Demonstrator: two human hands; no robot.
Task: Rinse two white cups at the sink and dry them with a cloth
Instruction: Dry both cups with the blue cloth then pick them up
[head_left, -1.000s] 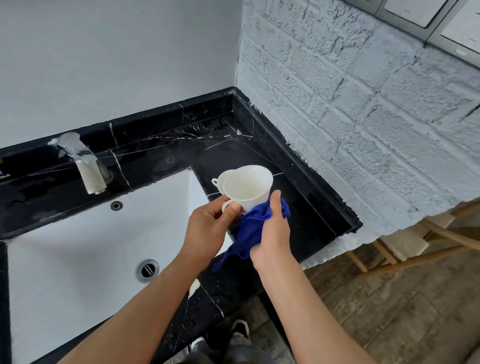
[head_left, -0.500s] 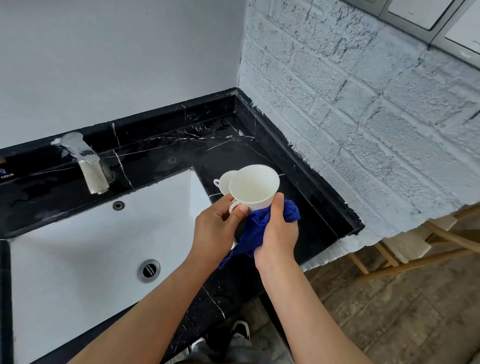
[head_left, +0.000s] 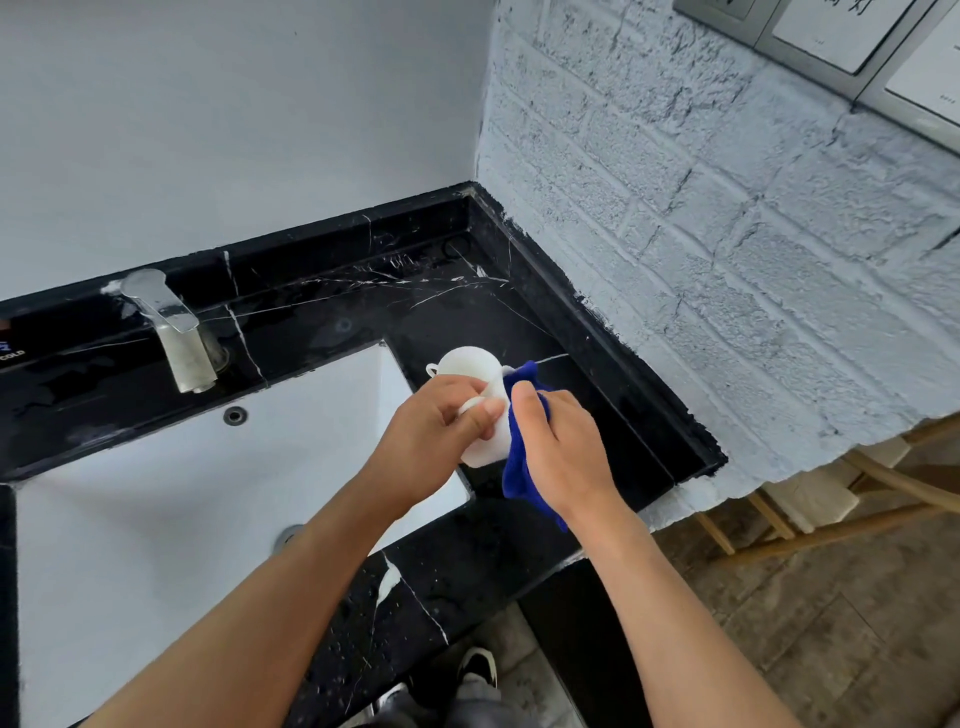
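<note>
White porcelain marks the held cup (head_left: 485, 441) at the centre of the frame, gripped by the left hand (head_left: 436, 431), whose fingers curl round its handle and side. Pressed against the cup's right side is a blue cloth (head_left: 519, 452), bunched in the right hand (head_left: 558, 447), thumb on top and fingers closed round the fabric. Just behind, toward the upper middle, a second white cup (head_left: 465, 361) stands on the black marble counter (head_left: 597, 395). At left lies the white sink (head_left: 156, 509), with a chrome tap (head_left: 174, 332) above it.
</note>
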